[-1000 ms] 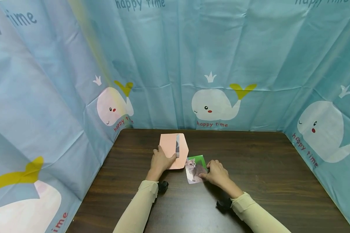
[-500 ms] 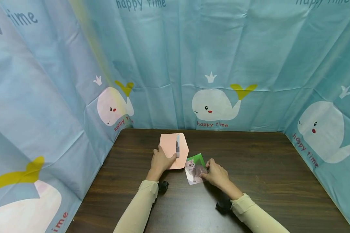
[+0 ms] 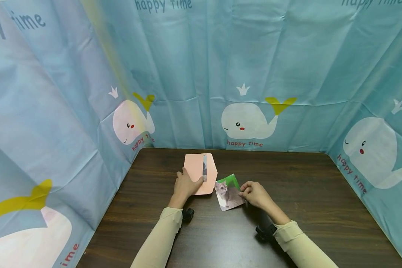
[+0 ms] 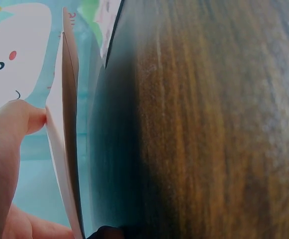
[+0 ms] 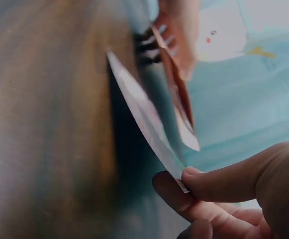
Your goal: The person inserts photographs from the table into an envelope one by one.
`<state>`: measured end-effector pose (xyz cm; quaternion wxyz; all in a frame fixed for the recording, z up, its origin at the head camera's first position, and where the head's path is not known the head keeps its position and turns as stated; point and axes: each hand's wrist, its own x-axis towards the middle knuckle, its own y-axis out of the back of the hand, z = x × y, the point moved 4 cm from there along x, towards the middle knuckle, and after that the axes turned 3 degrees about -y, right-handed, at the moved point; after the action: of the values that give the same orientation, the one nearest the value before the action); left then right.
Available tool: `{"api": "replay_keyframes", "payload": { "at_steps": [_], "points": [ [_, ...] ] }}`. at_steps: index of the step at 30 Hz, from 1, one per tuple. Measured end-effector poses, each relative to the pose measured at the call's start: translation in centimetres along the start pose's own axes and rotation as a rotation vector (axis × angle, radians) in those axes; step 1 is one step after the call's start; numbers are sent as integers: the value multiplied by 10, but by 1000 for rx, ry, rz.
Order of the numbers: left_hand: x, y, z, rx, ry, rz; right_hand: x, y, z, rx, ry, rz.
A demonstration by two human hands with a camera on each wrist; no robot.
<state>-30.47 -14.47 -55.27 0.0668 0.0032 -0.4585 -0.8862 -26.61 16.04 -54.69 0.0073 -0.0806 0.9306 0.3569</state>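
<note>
A pale pink envelope (image 3: 191,165), its flap unfolded to the right, is held by my left hand (image 3: 183,186) at its lower left. A narrow grey picture strip (image 3: 204,167) shows at its opening. In the left wrist view, the thumb presses one face of the envelope (image 4: 62,134), and other fingers are at its lower end. My right hand (image 3: 257,195) pinches the right edge of a cat picture card (image 3: 228,195) with a green upper corner. The right wrist view shows thumb and finger gripping the end of this card (image 5: 142,114), tilted above the table.
The dark wood table (image 3: 305,186) stretches to both sides and towards the person. A blue whale-print curtain (image 3: 187,74) encloses the back and sides. Black wrist straps (image 3: 266,232) show at both cuffs.
My right hand has shifted slightly right and turned, and the cat card has tilted with it, its green corner rising. My left hand and the envelope stay nearly still.
</note>
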Motion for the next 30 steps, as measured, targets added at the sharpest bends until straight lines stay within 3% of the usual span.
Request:
{"api": "replay_keyframes", "payload": {
  "at_steps": [4, 14, 21, 30],
  "points": [
    [0, 0, 0, -1, 1, 1, 3, 13, -2, 27, 15, 24],
    [0, -1, -1, -4, -1, -6, 19, 30, -10, 82, 64, 176],
    [1, 0, 0, -4, 1, 2, 38, 23, -16, 187, 75, 237],
    [3, -2, -4, 23, 0, -7, 59, 2, -24, 292, 50, 252]
  ]
}}
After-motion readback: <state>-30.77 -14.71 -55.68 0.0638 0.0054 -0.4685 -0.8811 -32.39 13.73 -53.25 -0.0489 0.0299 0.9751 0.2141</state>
